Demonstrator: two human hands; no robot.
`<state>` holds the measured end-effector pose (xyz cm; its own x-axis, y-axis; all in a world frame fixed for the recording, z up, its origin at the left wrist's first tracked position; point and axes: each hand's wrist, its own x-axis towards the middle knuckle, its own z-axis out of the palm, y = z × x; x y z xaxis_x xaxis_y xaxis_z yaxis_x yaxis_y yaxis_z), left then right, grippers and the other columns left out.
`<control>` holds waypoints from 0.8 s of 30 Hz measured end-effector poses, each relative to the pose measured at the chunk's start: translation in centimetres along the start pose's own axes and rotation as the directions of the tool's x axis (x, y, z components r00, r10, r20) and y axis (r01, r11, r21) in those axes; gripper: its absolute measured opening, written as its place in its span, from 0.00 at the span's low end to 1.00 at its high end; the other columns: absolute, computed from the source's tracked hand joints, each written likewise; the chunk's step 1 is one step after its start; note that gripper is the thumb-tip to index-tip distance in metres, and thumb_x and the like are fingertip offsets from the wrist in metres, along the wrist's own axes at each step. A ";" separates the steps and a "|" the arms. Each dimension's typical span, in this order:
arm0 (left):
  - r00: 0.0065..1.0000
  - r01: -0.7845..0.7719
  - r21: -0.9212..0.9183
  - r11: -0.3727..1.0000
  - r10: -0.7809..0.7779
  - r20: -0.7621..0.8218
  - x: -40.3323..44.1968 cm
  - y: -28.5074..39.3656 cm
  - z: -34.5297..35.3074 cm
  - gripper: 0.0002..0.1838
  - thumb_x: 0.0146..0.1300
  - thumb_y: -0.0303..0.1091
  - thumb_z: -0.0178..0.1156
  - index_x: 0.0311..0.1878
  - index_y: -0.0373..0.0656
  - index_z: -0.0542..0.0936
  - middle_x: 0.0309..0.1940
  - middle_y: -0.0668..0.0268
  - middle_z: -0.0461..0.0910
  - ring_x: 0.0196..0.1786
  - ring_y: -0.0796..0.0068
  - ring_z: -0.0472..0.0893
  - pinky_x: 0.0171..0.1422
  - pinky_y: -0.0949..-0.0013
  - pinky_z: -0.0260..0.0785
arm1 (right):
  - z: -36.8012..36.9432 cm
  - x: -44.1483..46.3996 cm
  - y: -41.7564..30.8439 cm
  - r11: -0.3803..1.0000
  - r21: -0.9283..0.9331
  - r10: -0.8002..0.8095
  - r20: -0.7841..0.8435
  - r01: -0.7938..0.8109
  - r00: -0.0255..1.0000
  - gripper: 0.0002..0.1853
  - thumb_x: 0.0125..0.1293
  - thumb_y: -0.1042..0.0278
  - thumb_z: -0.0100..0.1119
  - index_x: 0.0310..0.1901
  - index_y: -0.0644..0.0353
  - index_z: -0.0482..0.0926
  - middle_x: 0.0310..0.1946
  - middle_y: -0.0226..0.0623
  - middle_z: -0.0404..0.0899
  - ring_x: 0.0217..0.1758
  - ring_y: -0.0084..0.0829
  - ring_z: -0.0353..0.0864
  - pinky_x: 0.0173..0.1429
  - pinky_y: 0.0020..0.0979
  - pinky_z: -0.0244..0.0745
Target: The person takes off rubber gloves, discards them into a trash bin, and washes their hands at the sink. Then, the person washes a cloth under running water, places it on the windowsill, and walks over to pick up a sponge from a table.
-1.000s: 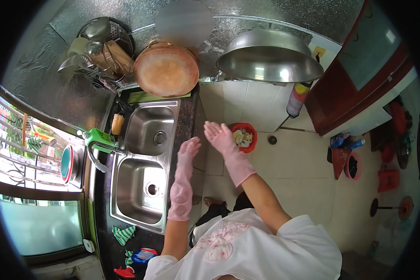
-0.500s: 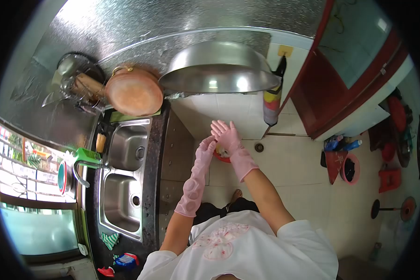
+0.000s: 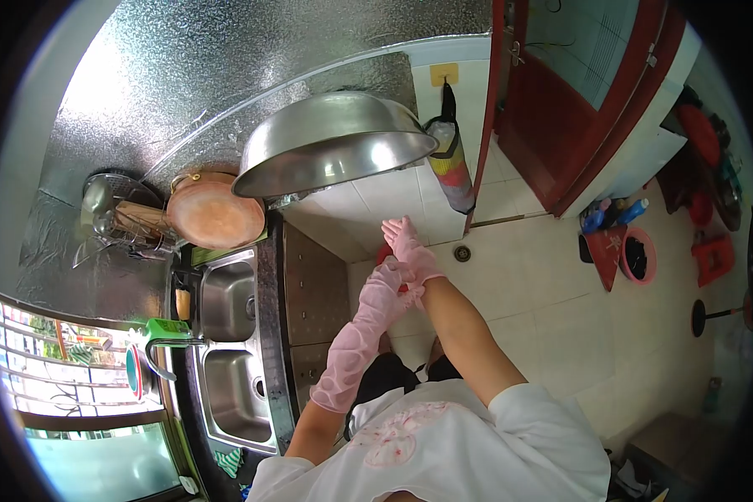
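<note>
Both of my hands wear long pink rubber gloves. My left hand (image 3: 396, 278) closes on the cuff of the right rubber glove (image 3: 425, 266), by the wrist, where the material bunches up. Its own glove (image 3: 351, 339) reaches nearly to the elbow and looks wrinkled. My right hand (image 3: 400, 234) is held out in front with the fingers extended and nothing in them. Behind the hands, close to the floor, something red (image 3: 383, 253) shows in part; the hands and arms hide most of it.
A double sink (image 3: 234, 393) with a green-tagged faucet (image 3: 166, 330) is on my left. A large metal basin (image 3: 335, 142) and a round wooden board (image 3: 217, 211) are ahead. Right are a red door (image 3: 544, 134), a pink basin (image 3: 651, 266) and a red stool (image 3: 711, 258).
My left hand has slid from beside the right palm to the right glove's cuff, which is now bunched. The right hand has turned, and the view has shifted to the right.
</note>
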<state>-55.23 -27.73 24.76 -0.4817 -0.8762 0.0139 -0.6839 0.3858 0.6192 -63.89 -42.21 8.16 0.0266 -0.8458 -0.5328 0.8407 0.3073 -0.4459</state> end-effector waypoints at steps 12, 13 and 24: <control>0.922 0.155 -0.056 0.986 -0.165 -0.349 -0.2 -4.6 -0.7 0.06 0.57 0.30 0.58 0.38 0.42 0.76 0.32 0.60 0.79 0.36 0.58 0.78 0.42 0.65 0.71 | 1.2 4.6 5.4 0.998 0.016 0.061 -0.051 -0.060 0.997 0.21 0.63 0.53 0.43 0.51 0.56 0.73 0.53 0.41 0.74 0.57 0.37 0.73 0.60 0.39 0.66; 0.897 0.308 -0.209 0.928 -0.357 -0.260 0.1 -5.0 -0.6 0.05 0.60 0.31 0.56 0.38 0.42 0.76 0.29 0.62 0.78 0.34 0.60 0.78 0.41 0.65 0.71 | 0.9 5.7 6.4 0.996 -0.057 0.058 -0.063 -0.062 0.996 0.19 0.62 0.54 0.46 0.49 0.55 0.74 0.51 0.40 0.75 0.55 0.36 0.74 0.59 0.39 0.68; 0.906 0.364 -0.931 -0.035 -0.218 0.363 2.1 -9.4 -1.6 0.08 0.66 0.30 0.50 0.44 0.38 0.74 0.41 0.62 0.76 0.43 0.70 0.76 0.52 0.67 0.70 | 4.3 -9.5 0.0 -0.282 -0.911 -0.149 0.351 0.300 0.925 0.10 0.50 0.66 0.60 0.33 0.61 0.79 0.35 0.48 0.80 0.43 0.44 0.81 0.45 0.39 0.78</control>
<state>-48.97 -33.69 20.21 -0.4862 -0.7732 -0.4072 0.3587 -0.6015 0.7138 -61.83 -36.07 16.37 0.0893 -0.9807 -0.1741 -0.7218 0.0567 -0.6898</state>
